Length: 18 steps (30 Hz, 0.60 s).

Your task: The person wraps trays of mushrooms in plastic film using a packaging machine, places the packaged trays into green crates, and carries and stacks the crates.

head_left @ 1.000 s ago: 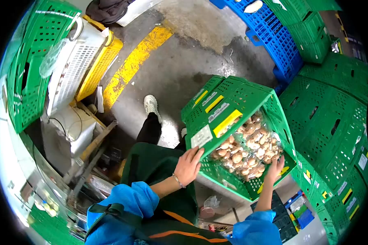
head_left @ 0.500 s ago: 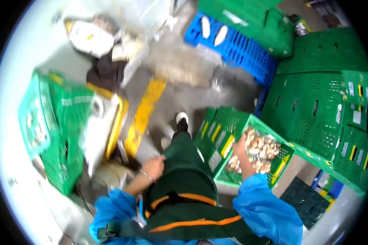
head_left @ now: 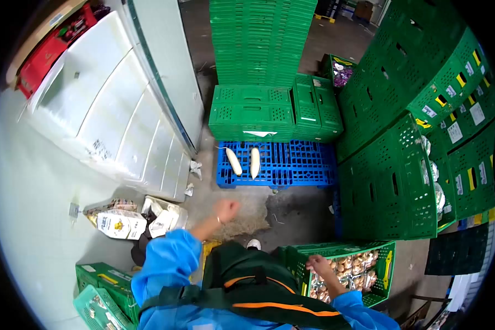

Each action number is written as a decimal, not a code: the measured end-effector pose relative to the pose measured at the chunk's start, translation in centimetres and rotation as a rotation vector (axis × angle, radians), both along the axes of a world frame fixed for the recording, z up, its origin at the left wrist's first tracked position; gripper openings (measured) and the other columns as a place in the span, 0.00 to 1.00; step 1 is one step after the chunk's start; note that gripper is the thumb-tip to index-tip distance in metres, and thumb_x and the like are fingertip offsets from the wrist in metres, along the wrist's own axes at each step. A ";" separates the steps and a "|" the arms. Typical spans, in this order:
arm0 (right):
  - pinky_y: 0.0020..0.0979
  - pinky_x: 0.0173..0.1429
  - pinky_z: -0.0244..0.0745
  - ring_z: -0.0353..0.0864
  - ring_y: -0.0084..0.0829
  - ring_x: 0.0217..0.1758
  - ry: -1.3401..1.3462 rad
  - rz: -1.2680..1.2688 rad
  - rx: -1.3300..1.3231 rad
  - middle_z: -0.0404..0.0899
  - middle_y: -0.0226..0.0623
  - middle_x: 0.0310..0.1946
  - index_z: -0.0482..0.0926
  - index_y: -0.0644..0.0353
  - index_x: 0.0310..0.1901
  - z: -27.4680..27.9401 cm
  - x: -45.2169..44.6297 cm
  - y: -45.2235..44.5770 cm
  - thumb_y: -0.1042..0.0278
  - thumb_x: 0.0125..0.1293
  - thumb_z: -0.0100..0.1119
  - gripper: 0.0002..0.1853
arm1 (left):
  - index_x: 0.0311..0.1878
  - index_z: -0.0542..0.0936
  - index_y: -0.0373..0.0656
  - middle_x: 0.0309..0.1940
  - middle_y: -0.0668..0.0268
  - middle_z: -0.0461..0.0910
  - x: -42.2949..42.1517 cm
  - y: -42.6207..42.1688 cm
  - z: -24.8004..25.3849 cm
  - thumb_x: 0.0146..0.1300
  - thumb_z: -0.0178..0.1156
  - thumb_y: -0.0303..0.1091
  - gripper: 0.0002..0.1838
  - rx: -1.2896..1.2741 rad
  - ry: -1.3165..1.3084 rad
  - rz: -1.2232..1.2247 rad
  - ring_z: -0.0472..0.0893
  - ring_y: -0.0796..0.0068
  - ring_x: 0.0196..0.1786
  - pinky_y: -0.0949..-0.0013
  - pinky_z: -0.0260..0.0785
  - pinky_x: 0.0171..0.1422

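My right hand is curled at the left rim of a green plastic crate, at my right side. My forearm passes over the crate, covering part of the contents. Inside are several clear-wrapped packs of brown mushrooms. My left hand is held out in front of me over the floor, its fingers folded in and nothing visible in them. A bracelet circles that wrist.
Ahead, a blue pallet carries two white radishes and stacked green crates. Tall crate stacks line the right. On the left stand white boxes, a white bag and another green crate.
My view has tilted up and swung, bringing the pallet nearer the middle. My left hand has moved from beside my thigh to out in front. The mushroom crate stays at my right side.
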State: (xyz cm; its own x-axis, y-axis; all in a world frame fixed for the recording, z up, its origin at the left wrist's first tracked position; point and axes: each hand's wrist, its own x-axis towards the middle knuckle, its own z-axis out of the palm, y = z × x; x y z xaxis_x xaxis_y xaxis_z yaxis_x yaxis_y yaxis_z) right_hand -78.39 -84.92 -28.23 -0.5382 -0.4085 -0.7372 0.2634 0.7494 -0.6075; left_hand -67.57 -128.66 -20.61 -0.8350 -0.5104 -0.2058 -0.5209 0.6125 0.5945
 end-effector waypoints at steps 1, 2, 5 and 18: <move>0.24 0.28 0.72 0.78 0.26 0.27 0.049 -0.246 -0.157 0.79 0.39 0.30 0.73 0.65 0.40 3.1 -0.5 -2.7 0.70 0.60 0.48 0.10 | 0.33 0.79 0.46 0.26 0.56 0.78 -2.5 -3.8 -2.8 0.54 0.54 0.43 0.12 -0.052 0.159 0.013 0.78 0.56 0.29 0.60 0.70 0.34; 0.24 0.28 0.73 0.79 0.27 0.28 0.092 -0.304 -0.177 0.78 0.39 0.31 0.71 0.64 0.42 1.9 -1.2 -3.3 0.70 0.60 0.49 0.10 | 0.37 0.78 0.46 0.29 0.56 0.79 -4.7 -7.5 -3.2 0.53 0.55 0.41 0.12 -0.170 0.157 -0.052 0.78 0.55 0.32 0.59 0.70 0.36; 0.24 0.26 0.71 0.77 0.25 0.25 0.202 -0.501 -0.150 0.78 0.40 0.28 0.72 0.64 0.41 0.6 -1.9 -7.0 0.71 0.61 0.46 0.09 | 0.50 0.71 0.45 0.41 0.55 0.77 -13.2 -15.9 -1.0 0.51 0.57 0.39 0.21 -0.430 -0.221 -0.136 0.75 0.54 0.45 0.56 0.67 0.47; 0.27 0.36 0.73 0.77 0.28 0.31 -0.284 -0.773 0.541 0.79 0.39 0.30 0.75 0.61 0.40 -1.3 -0.5 -21.2 0.62 0.63 0.49 0.12 | 0.65 0.52 0.41 0.64 0.58 0.56 -54.7 -41.9 -27.0 0.49 0.58 0.34 0.40 -0.629 -0.373 -0.229 0.53 0.59 0.68 0.51 0.46 0.67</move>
State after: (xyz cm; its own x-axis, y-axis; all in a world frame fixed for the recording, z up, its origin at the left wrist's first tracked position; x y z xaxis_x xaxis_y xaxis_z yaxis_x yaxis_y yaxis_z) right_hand -78.87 -106.12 -29.53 -0.2890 0.4119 -0.8642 0.8809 0.4679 -0.0716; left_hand -122.27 -170.51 -47.65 -0.8662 -0.4475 -0.2225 -0.4384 0.8941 -0.0916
